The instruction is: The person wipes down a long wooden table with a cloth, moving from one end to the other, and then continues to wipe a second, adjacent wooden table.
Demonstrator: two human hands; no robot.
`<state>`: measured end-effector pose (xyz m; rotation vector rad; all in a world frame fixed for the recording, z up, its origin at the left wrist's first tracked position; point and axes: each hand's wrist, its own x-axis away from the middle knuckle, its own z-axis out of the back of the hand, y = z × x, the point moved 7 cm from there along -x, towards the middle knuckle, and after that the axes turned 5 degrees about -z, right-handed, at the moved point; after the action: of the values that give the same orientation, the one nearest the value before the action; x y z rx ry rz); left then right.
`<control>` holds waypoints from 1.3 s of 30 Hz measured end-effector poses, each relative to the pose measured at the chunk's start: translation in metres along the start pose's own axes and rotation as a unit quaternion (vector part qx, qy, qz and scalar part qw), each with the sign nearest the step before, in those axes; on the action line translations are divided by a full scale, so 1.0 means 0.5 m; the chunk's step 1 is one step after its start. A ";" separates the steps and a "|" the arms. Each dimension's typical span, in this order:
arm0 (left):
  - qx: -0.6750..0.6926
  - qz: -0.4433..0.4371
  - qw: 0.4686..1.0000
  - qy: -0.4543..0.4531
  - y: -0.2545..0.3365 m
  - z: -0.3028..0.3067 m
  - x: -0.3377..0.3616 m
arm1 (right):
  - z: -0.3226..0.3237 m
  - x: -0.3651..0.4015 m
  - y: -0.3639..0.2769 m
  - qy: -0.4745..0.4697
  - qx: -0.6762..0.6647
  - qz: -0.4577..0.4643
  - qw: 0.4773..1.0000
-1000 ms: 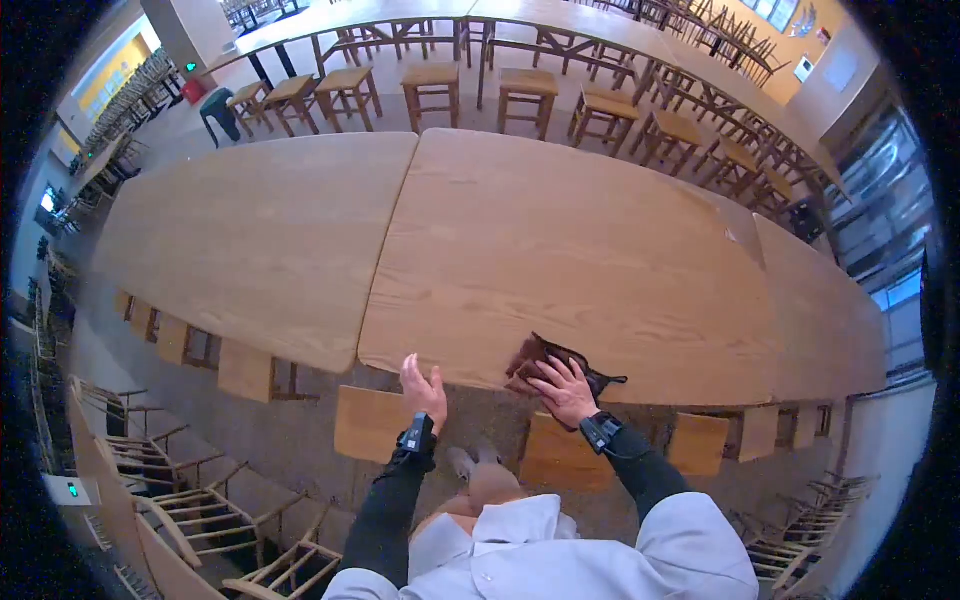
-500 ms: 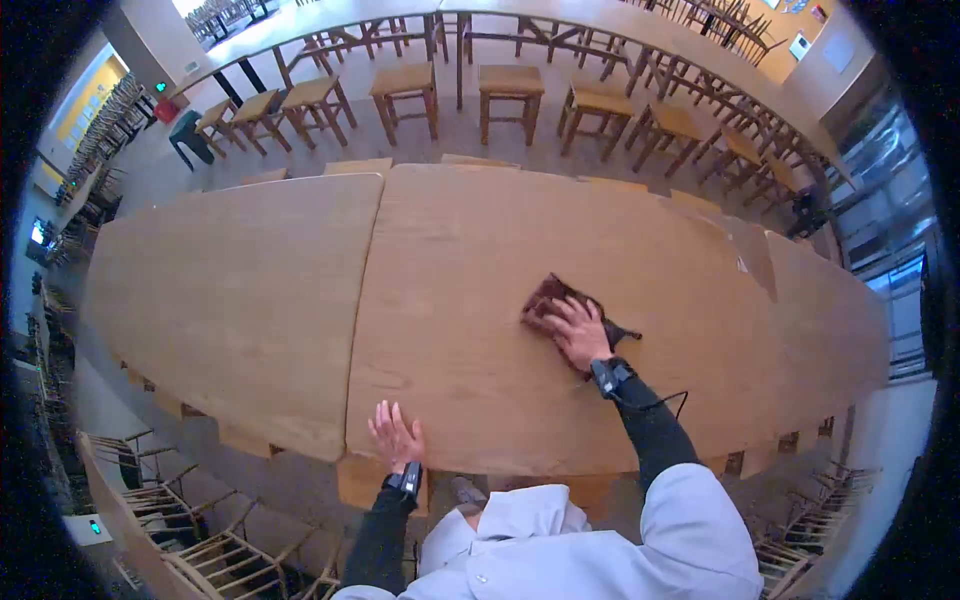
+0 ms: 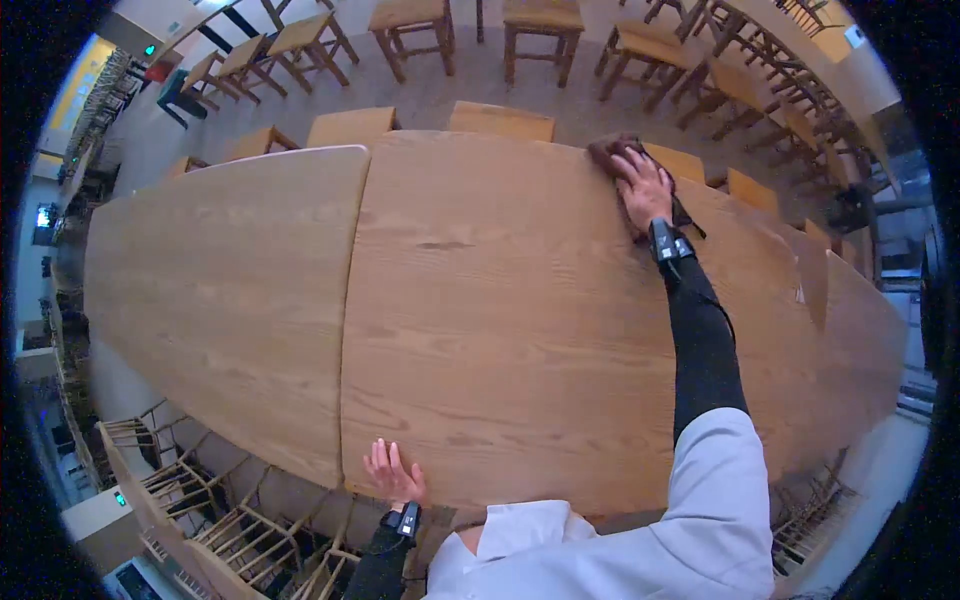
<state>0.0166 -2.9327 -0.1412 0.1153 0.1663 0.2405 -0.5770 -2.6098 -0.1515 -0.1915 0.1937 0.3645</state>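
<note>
My right hand (image 3: 645,192) presses down on a dark brown-red cloth (image 3: 612,150) at the far edge of the wooden table (image 3: 500,330). Its fingers are spread over the cloth, which bunches out past the fingertips and trails to the right of the wrist. My right arm is stretched out across the tabletop. Near the close edge, my left hand (image 3: 393,475) rests flat on the wood with its fingers extended, holding nothing, just right of the seam between two table sections.
Another table section (image 3: 220,290) adjoins on the left. Stools (image 3: 500,120) line the far edge, and more stools (image 3: 540,20) stand across the aisle. At the lower left are upturned stool legs (image 3: 240,525). A green stool (image 3: 180,98) stands at far left.
My right hand has slid the cloth away from me and to the right, up to the table's far edge. My left hand stays near the close edge. The view has tilted downward.
</note>
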 end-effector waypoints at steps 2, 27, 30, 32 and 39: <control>0.012 0.007 1.000 -0.003 0.008 0.008 -0.003 | -0.018 -0.015 -0.002 0.007 0.005 -0.023 1.000; 0.031 -0.009 0.996 0.082 -0.014 -0.038 -0.012 | 0.196 1.017 -0.557 -0.145 -0.109 0.224 0.958; 0.098 -0.021 0.993 0.058 -0.034 -0.051 -0.017 | 0.205 1.034 -0.538 -0.108 -0.117 0.241 0.958; 0.068 0.016 0.992 0.105 -0.085 -0.042 -0.016 | 0.206 1.019 -0.530 -0.111 -0.096 0.246 0.958; -0.011 0.148 0.978 0.147 -0.213 -0.001 -0.016 | 0.165 0.757 -0.489 -0.095 -0.099 0.230 0.963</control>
<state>0.0332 -3.0375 -0.1547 0.0822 0.4428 0.5581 -0.1271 -2.6897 -0.1191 -0.3081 0.0086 0.8643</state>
